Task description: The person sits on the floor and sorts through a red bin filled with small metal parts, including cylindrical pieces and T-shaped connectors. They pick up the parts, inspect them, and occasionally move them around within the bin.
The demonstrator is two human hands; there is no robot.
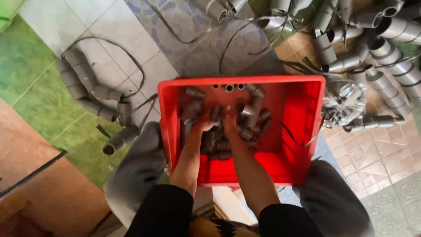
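Both hands, left hand (202, 125) and right hand (230, 125), dig into grey pipe fittings (245, 127) heaped in the red crate (302, 131); their grip cannot be told. Assembled pipe sections (87, 87) lie left of the crate.

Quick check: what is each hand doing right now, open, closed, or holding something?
Left hand: down among the grey pipe fittings in the red crate; grip cannot be told.
Right hand: also in the fittings; grip cannot be told.

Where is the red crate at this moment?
In the head view the red crate sits on the tiled floor at frame centre, between the person's knees, with both hands inside it among grey pipe fittings.
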